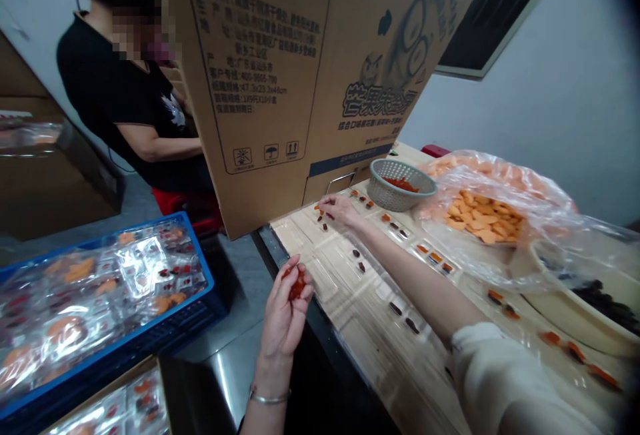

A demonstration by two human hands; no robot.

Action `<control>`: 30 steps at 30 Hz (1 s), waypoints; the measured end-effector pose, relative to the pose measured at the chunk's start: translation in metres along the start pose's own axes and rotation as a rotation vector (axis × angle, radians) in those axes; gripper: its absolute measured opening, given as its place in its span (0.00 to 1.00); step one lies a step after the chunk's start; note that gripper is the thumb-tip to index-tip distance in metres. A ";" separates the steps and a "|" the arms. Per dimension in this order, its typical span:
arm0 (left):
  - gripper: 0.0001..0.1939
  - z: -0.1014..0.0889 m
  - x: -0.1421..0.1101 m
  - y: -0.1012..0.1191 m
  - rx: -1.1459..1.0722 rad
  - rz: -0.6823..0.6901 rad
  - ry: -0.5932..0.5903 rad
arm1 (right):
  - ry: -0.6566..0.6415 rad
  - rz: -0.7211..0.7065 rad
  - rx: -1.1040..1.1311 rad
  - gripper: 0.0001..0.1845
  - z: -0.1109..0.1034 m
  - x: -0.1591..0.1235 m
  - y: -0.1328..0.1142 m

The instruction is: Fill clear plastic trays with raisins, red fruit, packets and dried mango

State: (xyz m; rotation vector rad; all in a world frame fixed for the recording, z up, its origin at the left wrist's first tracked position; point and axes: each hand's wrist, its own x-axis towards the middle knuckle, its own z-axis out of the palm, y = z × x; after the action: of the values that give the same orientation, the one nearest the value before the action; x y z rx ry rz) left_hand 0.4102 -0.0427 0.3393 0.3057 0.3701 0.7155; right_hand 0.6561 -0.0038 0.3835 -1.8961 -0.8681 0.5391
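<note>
My left hand (286, 308), palm up by the table's front edge, is closed around a small heap of orange-red gummy pieces (297, 284). Far along the table, my right hand (339, 209) pinches over a clear plastic tray, with an orange-red piece (318, 208) at its fingertips. Dark pieces (325, 227) lie just below those fingers. Clear trays (320, 275) run along the tabletop; some hold dark pieces (361, 266), others dark and orange-red ones (435, 258) side by side. A grey-green basket (403, 185) with orange-red pieces stands beyond my right hand.
A tall printed carton (270, 88) stands at the table's far end; a person in black (120, 88) sits behind it. At right are a plastic bag of orange pieces (483, 216) and a cream basin (560, 288) of dark pieces. A blue crate (200, 288) of packed trays sits left.
</note>
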 end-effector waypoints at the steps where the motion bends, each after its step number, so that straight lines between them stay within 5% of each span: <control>1: 0.12 -0.002 -0.002 0.000 0.004 -0.012 0.010 | -0.005 0.011 -0.006 0.05 0.006 0.006 0.000; 14: 0.13 -0.011 0.011 -0.008 -0.095 -0.026 0.045 | -0.083 0.129 -0.217 0.11 0.030 0.046 0.009; 21: 0.12 -0.012 0.010 -0.010 -0.122 -0.035 0.029 | 0.062 0.014 -0.360 0.11 0.031 0.047 0.009; 26: 0.11 -0.007 0.007 -0.006 -0.163 0.002 0.088 | 0.142 -0.143 -0.431 0.03 0.019 0.016 -0.005; 30: 0.11 -0.007 0.006 -0.002 -0.225 0.053 0.081 | -0.120 -0.430 -0.377 0.06 0.010 -0.053 -0.021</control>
State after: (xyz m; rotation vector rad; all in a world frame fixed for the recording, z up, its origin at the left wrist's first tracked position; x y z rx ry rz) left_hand 0.4129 -0.0387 0.3309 0.0736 0.3556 0.8154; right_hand 0.6075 -0.0316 0.3979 -1.9363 -1.4943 0.2357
